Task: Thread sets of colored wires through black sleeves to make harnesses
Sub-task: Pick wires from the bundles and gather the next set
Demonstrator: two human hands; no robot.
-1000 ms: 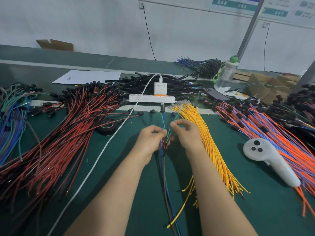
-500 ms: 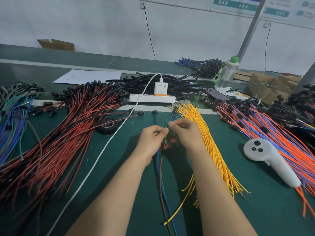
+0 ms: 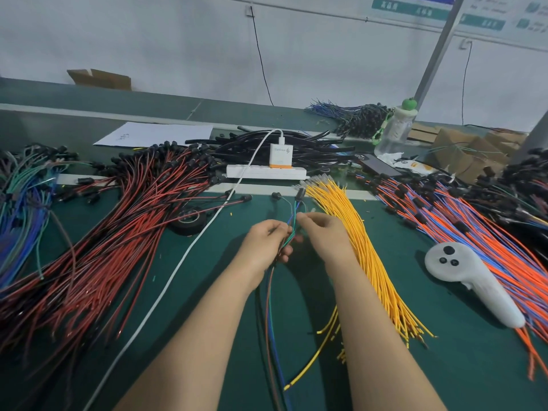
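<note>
Near edge: your forearms run up the middle of the green mat (image 3: 459,366), and the tail of the wire set (image 3: 269,307) trails back between them toward you, with blue, green and brown strands together.
Stray wire: a loose yellow wire (image 3: 314,360) lies slantwise between your forearms, just beside that tail.
Left hand (image 3: 267,244): your fingers curl round the wire set and grip it.
Right hand (image 3: 323,235): your thumb and forefinger pinch the strands just above your left fist, and the two hands almost touch.
Black sleeve (image 3: 300,193): it sits at the far end of the strands, just past your fingertips. You cannot tell how far the wires are into it.
In your way, right: the yellow bundle (image 3: 382,277) fans out under your right wrist and forearm, its far tips beside the black sleeve.
Right side: a white controller (image 3: 474,280) lies on the mat between the yellow bundle and the orange-and-blue wires (image 3: 474,229).
In your way, left: a white cable (image 3: 178,268) crosses the mat on a slant, and a tape roll (image 3: 189,222) sits just beyond it, near your left hand.
Left side: red-and-black wires (image 3: 103,247) spread wide, with blue-green wires (image 3: 20,209) at the edge.
Far: a power strip (image 3: 267,172) carries a charger (image 3: 281,155), which the white cable plugs into.
Farther: spare sleeves (image 3: 299,143) are heaped behind the strip, with a paper sheet (image 3: 154,134) to their left and a bottle (image 3: 394,129) and cardboard boxes (image 3: 462,149) to their right.
</note>
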